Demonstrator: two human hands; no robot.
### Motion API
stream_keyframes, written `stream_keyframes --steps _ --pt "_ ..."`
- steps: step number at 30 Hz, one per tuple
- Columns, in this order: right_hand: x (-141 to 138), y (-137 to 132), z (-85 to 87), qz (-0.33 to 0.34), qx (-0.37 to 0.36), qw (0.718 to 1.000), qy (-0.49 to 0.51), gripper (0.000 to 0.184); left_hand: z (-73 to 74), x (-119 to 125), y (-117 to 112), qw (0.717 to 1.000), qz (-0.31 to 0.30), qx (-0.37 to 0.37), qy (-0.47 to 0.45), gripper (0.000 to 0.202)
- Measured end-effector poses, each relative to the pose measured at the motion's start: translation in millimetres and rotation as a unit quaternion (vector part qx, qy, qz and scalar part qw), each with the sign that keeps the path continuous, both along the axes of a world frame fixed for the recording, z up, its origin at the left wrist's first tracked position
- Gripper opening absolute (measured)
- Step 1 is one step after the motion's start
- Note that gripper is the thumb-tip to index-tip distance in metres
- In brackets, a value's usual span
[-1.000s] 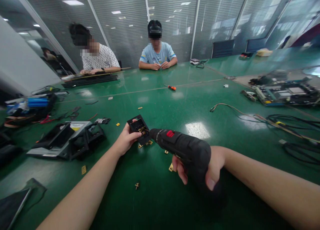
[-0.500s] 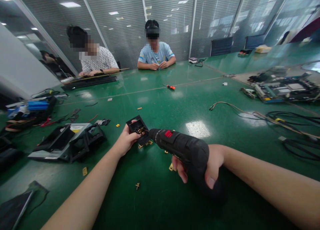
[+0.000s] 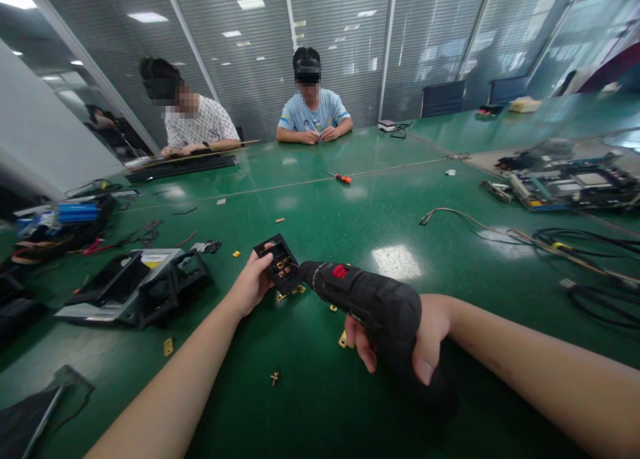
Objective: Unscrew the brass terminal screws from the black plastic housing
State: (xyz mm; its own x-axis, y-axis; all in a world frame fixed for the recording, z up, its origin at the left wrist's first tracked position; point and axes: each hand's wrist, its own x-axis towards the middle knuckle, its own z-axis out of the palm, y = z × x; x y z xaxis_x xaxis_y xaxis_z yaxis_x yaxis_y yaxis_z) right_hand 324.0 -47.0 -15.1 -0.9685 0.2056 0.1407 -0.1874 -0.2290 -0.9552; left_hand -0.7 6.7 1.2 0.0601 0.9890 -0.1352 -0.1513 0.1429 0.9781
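A black housing (image 3: 287,281) with brass fittings (image 3: 284,268) was held tilted in a worker's left hand (image 3: 254,282) above a green table (image 3: 360,212), thumb against its frame, as the right hand (image 3: 426,342) gripped a black power drill (image 3: 370,296), chuck (image 3: 312,274) beside the housing. Loose brass pieces (image 3: 343,340) lay near both hands; an orange screwdriver (image 3: 343,178) and two seated people (image 3: 313,116) were beyond.
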Motion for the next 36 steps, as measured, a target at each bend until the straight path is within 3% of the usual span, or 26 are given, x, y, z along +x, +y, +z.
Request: stream_keyframes --steps 5,11,20,36 --pt "-0.3 -0.4 3.0 0.007 0.005 1.000 -0.002 0.089 -0.8 -1.6 2.8 0.999 0.004 -0.017 -0.046 0.050" --pt "-0.3 -1.2 5.2 0.006 -0.011 1.000 0.000 0.089 -0.7 -1.8 1.2 0.999 0.001 -0.006 -0.039 0.045" --pt "1.4 -2.7 8.7 0.007 -0.013 1.000 -0.021 0.096 -4.5 -9.0 -1.1 0.999 -0.032 0.014 -0.024 0.072" --pt "-0.5 -3.9 14.4 -0.006 0.031 0.999 -0.027 0.090 -1.5 -6.6 -0.7 0.996 -0.062 0.023 -0.060 0.061"
